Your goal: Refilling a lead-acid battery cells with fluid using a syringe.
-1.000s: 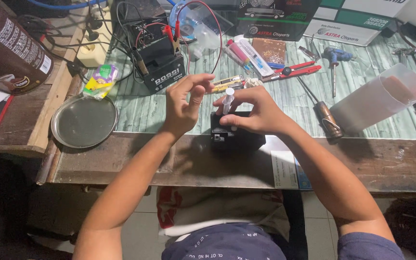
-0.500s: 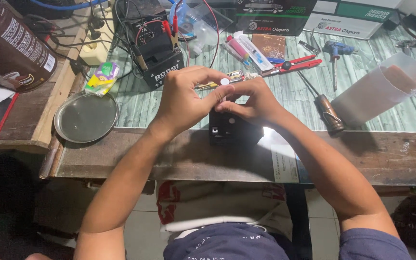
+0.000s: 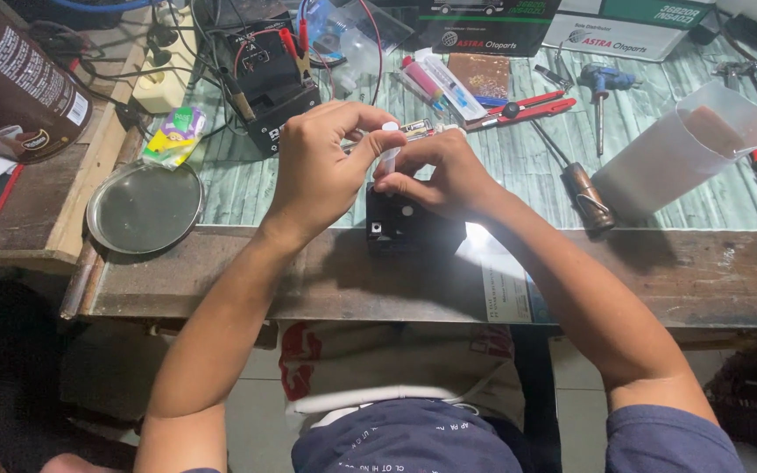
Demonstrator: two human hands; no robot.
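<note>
The left hand (image 3: 321, 166) pinches a small clear tube (image 3: 389, 151) — long axis upright, white cap up — over a black box (image 3: 409, 229) at the bench edge. The right hand (image 3: 440, 175) grips the tube's lower end. A tilted beaker (image 3: 668, 158) holds brownish fluid — well apart.

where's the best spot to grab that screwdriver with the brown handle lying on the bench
Take the screwdriver by its thick brown handle, which points toward the bench's near edge. Come from above and from the near side: the thin shaft runs away toward the red pliers, and the translucent plastic container crowds its right.
</note>
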